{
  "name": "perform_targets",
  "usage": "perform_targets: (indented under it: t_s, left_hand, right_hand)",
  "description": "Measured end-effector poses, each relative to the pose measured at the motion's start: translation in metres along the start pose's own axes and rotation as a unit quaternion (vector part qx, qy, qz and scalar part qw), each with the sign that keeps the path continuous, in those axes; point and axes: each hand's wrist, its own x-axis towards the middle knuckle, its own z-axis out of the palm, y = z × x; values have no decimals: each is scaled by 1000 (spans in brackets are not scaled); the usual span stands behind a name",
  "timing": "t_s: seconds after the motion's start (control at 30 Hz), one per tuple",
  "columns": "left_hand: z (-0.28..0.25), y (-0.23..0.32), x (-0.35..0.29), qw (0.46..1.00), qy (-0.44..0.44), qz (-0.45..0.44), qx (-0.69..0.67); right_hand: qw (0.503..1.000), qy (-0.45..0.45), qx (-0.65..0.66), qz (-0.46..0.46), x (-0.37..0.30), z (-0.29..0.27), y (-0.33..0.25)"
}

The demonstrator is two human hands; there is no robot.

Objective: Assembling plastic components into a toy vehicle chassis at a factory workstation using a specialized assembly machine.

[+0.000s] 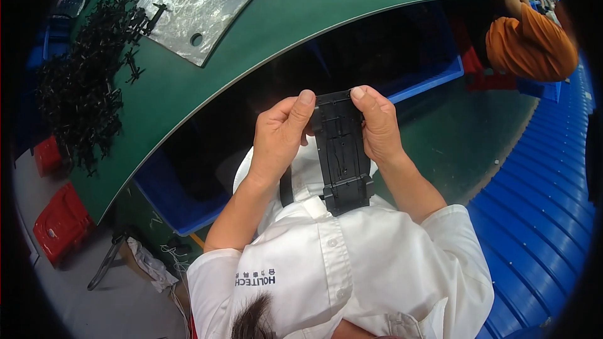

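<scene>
A person's left hand [276,135] and right hand [380,125] grip a long black plastic part [342,150] by its far end, one on each side, in front of a white shirt [402,257] and near the green worktop [251,41], where a heap of small black pieces [88,88] lies beside a silvery board [188,12].

I face a green table [282,25] curving across the upper frame; a red chair [63,223] and grey floor [72,282] fill my lower left, ribbed blue sheeting [534,213] the right.
</scene>
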Motion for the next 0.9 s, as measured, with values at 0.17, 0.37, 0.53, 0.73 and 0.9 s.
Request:
perform_targets:
  t_s: [0.17,0.37,0.53,0.73,0.9]
  left_hand:
    - [-1,-2,-3,999,-4,3,-52]
    - [-3,5,-2,988,-31,-77,-127]
    - [-6,6,-5,978,-50,-109,-173]
    - [-10,11,-9,973,-93,-125,-169]
    - [-17,6,-9,970,-100,-106,-196]
  right_hand:
    - [999,-2,-20,-25,-3,-1,2]
    - [1000,-8,-12,-13,-3,0,2]
    - [1000,-11,-7,-7,-5,1,1]
    - [1000,-14,-27,0,1,-7,-4]
    - [996,-57,-44,56,1,-9,-17]
